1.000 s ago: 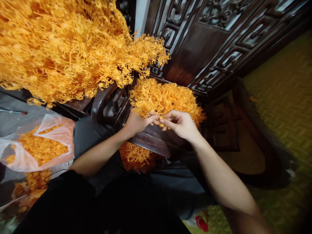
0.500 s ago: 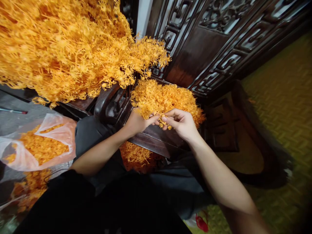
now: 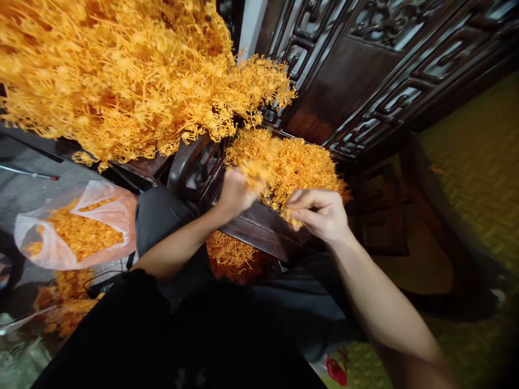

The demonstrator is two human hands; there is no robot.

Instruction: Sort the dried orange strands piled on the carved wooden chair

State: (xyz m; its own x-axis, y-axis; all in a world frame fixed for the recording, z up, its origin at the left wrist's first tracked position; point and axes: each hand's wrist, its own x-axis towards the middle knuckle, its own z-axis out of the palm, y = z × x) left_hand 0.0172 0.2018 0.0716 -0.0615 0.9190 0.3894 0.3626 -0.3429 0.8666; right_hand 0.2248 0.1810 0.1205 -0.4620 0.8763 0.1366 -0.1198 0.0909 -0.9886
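My left hand (image 3: 238,192) is closed round a motion-blurred bunch of orange plastic sprigs (image 3: 259,175), held over the left part of a pile. A little to the right, my right hand (image 3: 318,212) pinches a small orange plastic piece (image 3: 292,219) between thumb and fingers. The two hands are apart. Just behind them, the pile of orange branching plastic sprigs (image 3: 306,165) lies on a dark wooden seat (image 3: 263,232). The bunch hides part of this pile.
A much larger orange heap (image 3: 121,81) fills the upper left, by a curved wooden armrest (image 3: 182,167). An open plastic bag (image 3: 30,232) of orange pieces stands on the floor at left. More orange sprigs (image 3: 231,251) sit below the seat. A carved wooden backrest (image 3: 332,81) rises behind.
My hands, together before, have come apart: the left moved up and away with its bunch, the right slightly right and down with a small piece. The view has shifted slightly.
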